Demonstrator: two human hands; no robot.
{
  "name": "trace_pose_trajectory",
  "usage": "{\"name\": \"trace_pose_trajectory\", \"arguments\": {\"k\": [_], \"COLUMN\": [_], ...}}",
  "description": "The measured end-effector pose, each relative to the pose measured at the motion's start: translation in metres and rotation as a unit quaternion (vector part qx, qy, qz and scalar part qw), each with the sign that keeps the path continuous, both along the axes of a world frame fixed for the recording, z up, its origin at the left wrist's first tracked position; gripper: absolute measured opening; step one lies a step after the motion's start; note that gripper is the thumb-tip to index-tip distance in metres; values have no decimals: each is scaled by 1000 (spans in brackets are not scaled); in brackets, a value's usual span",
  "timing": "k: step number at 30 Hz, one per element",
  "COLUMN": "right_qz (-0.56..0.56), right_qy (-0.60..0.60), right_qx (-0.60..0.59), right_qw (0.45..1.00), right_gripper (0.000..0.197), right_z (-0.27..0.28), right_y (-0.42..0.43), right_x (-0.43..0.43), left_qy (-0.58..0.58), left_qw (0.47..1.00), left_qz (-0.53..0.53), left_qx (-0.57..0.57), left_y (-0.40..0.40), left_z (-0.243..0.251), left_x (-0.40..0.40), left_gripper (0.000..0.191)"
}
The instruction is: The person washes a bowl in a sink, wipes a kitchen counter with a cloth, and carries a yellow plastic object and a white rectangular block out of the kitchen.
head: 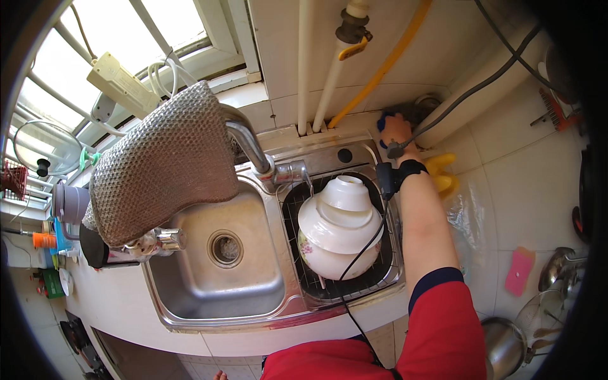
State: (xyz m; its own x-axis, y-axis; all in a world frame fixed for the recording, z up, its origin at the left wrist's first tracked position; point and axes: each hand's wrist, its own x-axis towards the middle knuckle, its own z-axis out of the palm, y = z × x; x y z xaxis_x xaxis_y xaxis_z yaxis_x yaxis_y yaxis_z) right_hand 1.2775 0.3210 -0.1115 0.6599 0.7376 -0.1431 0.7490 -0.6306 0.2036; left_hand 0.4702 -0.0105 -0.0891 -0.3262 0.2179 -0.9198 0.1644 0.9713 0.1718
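Note:
My right hand (398, 131) reaches into the back right corner behind the steel double sink (280, 304). It presses a blue cleaning pad (382, 122) against the ledge by the wall; most of the pad is hidden under the fingers. In front of that wrist hangs a grey plug (395, 149) on a dark cable. Only the fingertips of my left hand (220, 375) show, low at the bottom edge, beside my body. White bowls (344, 194) lie upside down, stacked on a larger flowered bowl (313, 259) in the right basin's wire rack (304, 280).
A mesh dishcloth (166, 161) drapes over the chrome faucet (247, 142). A yellow gas hose (384, 61) and white pipes (304, 66) run down the wall. Yellow rubber gloves (441, 175) and a plastic bag (468, 213) lie by my forearm. A pink sponge (518, 271) is farther right.

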Motion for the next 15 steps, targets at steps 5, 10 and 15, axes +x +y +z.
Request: {"name": "trace_pose_trajectory", "arguments": {"k": [5, 10, 15], "right_qz": [79, 211, 184], "right_qy": [35, 160, 144], "right_qx": [164, 265, 306], "right_qw": [983, 927, 923], "right_gripper": [31, 35, 37], "right_z": [-5, -12, -10], "right_y": [3, -5, -7], "right_x": [-34, -35, -34], "left_qy": [-1, -7, -7], "left_qw": [1000, 999, 999], "left_qz": [-17, -31, -37], "left_qx": [-2, 6, 12], "left_y": [18, 30, 33], "left_z": [-7, -12, -9], "left_x": [7, 13, 12], "left_gripper": [57, 57, 57]}}
